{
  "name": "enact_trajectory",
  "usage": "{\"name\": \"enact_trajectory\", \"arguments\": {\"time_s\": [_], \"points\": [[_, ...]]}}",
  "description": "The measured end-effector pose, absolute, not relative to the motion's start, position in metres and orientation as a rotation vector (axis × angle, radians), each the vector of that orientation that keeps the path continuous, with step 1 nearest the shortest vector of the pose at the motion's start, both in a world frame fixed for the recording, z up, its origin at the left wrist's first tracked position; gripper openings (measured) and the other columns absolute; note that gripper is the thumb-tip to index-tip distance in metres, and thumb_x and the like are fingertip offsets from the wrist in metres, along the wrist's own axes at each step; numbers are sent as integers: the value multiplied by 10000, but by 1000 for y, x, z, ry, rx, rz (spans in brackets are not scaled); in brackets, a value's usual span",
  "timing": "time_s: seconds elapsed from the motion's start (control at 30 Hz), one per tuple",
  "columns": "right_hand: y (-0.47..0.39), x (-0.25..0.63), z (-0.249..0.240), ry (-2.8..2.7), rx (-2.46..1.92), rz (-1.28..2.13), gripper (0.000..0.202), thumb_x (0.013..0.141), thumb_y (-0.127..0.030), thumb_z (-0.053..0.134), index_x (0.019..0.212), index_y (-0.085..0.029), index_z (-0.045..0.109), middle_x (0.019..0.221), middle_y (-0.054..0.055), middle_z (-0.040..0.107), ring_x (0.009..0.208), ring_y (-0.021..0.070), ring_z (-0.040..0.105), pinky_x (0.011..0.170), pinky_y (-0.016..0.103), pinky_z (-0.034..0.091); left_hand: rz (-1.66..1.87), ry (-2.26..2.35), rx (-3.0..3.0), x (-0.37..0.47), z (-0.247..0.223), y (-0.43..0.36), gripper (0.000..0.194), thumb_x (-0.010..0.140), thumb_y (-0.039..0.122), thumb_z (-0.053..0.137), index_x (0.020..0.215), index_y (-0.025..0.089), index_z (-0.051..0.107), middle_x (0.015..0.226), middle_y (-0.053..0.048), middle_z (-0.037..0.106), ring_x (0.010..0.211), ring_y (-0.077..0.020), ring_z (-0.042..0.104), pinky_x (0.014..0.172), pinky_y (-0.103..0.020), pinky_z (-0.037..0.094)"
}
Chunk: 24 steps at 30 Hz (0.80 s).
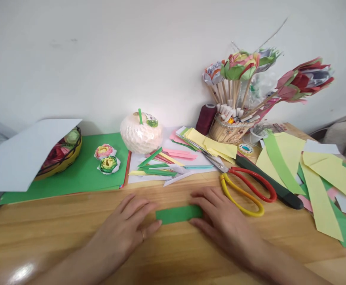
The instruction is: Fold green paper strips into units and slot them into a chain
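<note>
A narrow green paper strip (174, 214) lies across the wooden table in front of me. Its right end is between the thumb and fingers of my right hand (220, 215), which is closed on it. My left hand (128, 221), with a ring on one finger, rests at the other end. That thumb touches the strip's lower left corner, while the fingers are stretched out and apart from the thumb. Beyond my right hand lie scissors (250, 190) with one red and one yellow handle, partly over a dark-handled cutter (286, 196).
Folded paper pieces (158, 168) lie on white paper behind the strip. Two small paper flowers (109, 164) sit on green sheets (86, 182) at left, near a yellow basket (58, 168). A foam-wrapped fruit (141, 136), flower holder (230, 128) and loose paper strips (321, 198) stand around.
</note>
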State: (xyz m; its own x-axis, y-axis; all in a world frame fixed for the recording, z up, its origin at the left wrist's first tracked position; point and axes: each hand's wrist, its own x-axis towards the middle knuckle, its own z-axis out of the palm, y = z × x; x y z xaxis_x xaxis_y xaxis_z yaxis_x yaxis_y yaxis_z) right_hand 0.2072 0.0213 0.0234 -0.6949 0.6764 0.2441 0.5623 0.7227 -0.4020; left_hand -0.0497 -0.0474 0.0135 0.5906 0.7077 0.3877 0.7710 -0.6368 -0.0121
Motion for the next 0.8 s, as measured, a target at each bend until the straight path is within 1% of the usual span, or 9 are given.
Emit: {"name": "enact_trajectory", "arguments": {"time_s": [0.07, 0.13, 0.23, 0.3, 0.43, 0.53, 0.63, 0.73, 0.8], "points": [[21, 206, 22, -2514, -936, 489, 54, 796, -144, 576, 817, -194, 578, 976, 61, 621, 912, 198, 581, 762, 348, 507, -543, -1232, -2631, -51, 19, -45, 333, 938, 131, 350, 1164, 277, 546, 1151, -18, 606, 1081, -160, 503, 966, -385, 392], [20, 207, 21, -2472, -974, 471, 107, 807, -120, 525, 727, -191, 533, 914, 51, 626, 843, 180, 590, 701, 301, 497, -597, -1234, -2621, -50, 25, -43, 381, 908, 66, 320, 1191, 209, 533, 1136, -53, 612, 1062, -170, 521, 927, -352, 425], [16, 210, 20, -2461, -1054, 311, 154, 839, -153, 472, 692, -190, 504, 704, 23, 593, 636, 146, 574, 540, 237, 452, -669, -1228, -2587, -40, 30, -41, 427, 852, 0, 309, 1171, 164, 541, 1023, -58, 646, 967, -163, 568, 831, -289, 475], [12, 208, 20, -2486, -1053, 219, 168, 866, -199, 466, 709, -184, 526, 645, 16, 569, 582, 145, 562, 507, 234, 442, -656, -1216, -2603, -29, 30, -39, 387, 868, 30, 313, 1165, 138, 537, 928, -58, 662, 867, -164, 594, 736, -271, 504], [4, 202, 21, -2551, -959, 238, 152, 858, -231, 501, 955, -148, 582, 818, 80, 629, 730, 199, 621, 608, 295, 521, -608, -1341, -2730, -8, 28, -33, 351, 920, 164, 326, 1224, 77, 476, 810, -62, 669, 707, -186, 602, 586, -301, 521], [-1, 197, 22, -2573, -920, 423, 279, 848, -148, 462, 1116, -137, 539, 930, 95, 637, 820, 194, 628, 692, 294, 537, -640, -1545, -2839, -1, 28, -27, 363, 921, 238, 372, 1240, 101, 478, 887, -67, 679, 781, -202, 617, 642, -333, 535], [-2, 195, 22, -2573, -916, 641, 290, 840, -87, 433, 1085, -176, 561, 953, 68, 635, 858, 169, 619, 746, 273, 525, -670, -1754, -2852, 0, 24, -19, 354, 894, 279, 454, 1220, 153, 511, 1034, -70, 665, 918, -226, 612, 763, -377, 524], [3, 193, 21, -2589, -932, 716, 257, 848, -99, 446, 1045, -193, 582, 899, 44, 633, 804, 161, 614, 704, 266, 516, -735, -1811, -2846, -1, 18, -11, 359, 859, 215, 498, 1213, 160, 510, 1157, -74, 621, 1033, -241, 577, 863, -402, 485], [8, 193, 21, -2603, -928, 650, 262, 857, -122, 459, 1083, -189, 573, 891, 46, 632, 783, 163, 607, 682, 267, 504, -796, -1802, -2870, -1, 16, -6, 349, 842, 152, 488, 1189, 174, 516, 1138, -63, 629, 1022, -224, 578, 878, -385, 472]]}}
